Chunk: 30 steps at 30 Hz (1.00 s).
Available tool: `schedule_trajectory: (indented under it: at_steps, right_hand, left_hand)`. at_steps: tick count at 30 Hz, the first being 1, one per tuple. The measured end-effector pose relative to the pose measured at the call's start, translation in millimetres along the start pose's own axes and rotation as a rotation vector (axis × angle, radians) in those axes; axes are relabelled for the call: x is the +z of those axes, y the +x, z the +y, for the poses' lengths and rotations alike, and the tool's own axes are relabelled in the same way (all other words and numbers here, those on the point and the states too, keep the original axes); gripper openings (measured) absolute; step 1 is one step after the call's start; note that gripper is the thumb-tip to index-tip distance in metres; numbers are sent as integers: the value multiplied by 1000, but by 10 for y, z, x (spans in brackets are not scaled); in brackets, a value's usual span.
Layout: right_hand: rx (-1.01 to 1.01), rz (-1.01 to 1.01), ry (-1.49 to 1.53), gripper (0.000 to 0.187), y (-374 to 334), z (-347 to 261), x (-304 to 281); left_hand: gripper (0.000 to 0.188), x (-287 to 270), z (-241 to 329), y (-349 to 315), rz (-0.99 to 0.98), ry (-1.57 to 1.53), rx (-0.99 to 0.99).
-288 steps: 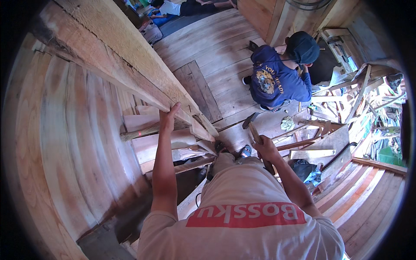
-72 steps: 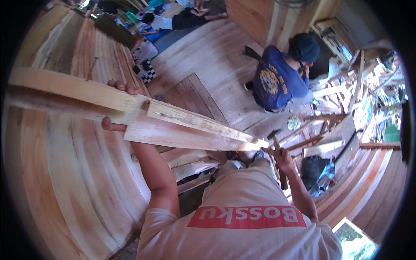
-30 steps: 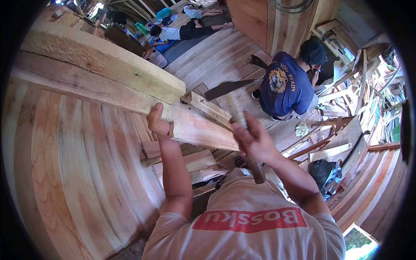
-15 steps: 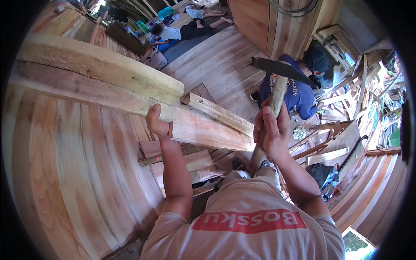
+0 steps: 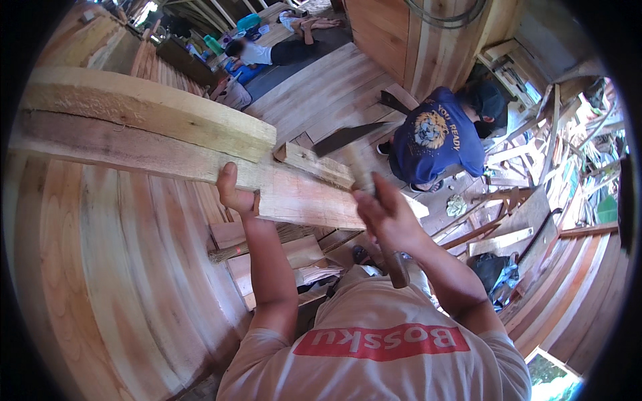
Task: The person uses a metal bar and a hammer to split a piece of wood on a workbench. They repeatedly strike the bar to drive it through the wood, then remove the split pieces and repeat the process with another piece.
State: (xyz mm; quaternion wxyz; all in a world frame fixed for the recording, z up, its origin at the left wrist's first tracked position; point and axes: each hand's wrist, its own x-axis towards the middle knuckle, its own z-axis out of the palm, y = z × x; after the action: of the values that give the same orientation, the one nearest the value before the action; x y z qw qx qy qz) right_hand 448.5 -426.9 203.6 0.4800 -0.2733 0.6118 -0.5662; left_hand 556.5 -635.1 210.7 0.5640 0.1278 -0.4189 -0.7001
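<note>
A long pale wooden beam (image 5: 154, 150) runs in from the left, its end cut down to a thinner stepped part (image 5: 301, 200). My left hand (image 5: 235, 192) grips the beam's near edge at the step, thumb up against its side; the fingers underneath are hidden. My right hand (image 5: 388, 212) is wrapped round the wooden handle of what looks like an adze (image 5: 344, 139), with a broad dark blade. The blade is slightly blurred and hangs over the far side of the thinner part, close to a raised strip of wood (image 5: 314, 166) along it. Whether it touches the wood I cannot tell.
Beyond the beam a co-worker in a blue shirt (image 5: 431, 137) crouches on the plank floor. Two people lie farther back, one in a white top (image 5: 257, 55). Scrap wood (image 5: 508, 240) and a dark bag (image 5: 491, 271) lie at the right. Offcuts (image 5: 294, 254) lie below the beam.
My right hand has swung the adze down and to the left, bringing its blade from in front of the co-worker to over the beam. My left hand keeps its grip on the beam.
</note>
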Motion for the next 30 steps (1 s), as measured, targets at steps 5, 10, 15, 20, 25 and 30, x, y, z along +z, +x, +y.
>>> schedule_trajectory:
  at_steps: [5, 10, 15, 20, 25, 30]
  right_hand:
    - [-568, 405, 316, 14, -13, 61, 0]
    - [-294, 202, -201, 28, 50, 35, -27]
    - [-386, 254, -143, 14, 169, 280, 74]
    - [-238, 274, 10, 27, -17, -22, 151]
    - [-175, 183, -325, 39, 280, 363, 174]
    - [-251, 245, 330, 20, 119, 161, 35]
  left_hand:
    - [76, 16, -17, 28, -17, -24, 42]
    - [76, 9, -1, 60, 1, 27, 35]
    - [75, -1, -67, 43, -28, -21, -10]
    - [74, -21, 3, -1, -31, -13, -37]
    - [72, 75, -16, 32, 22, 32, -8]
    - [74, -22, 37, 48, -23, 64, -45]
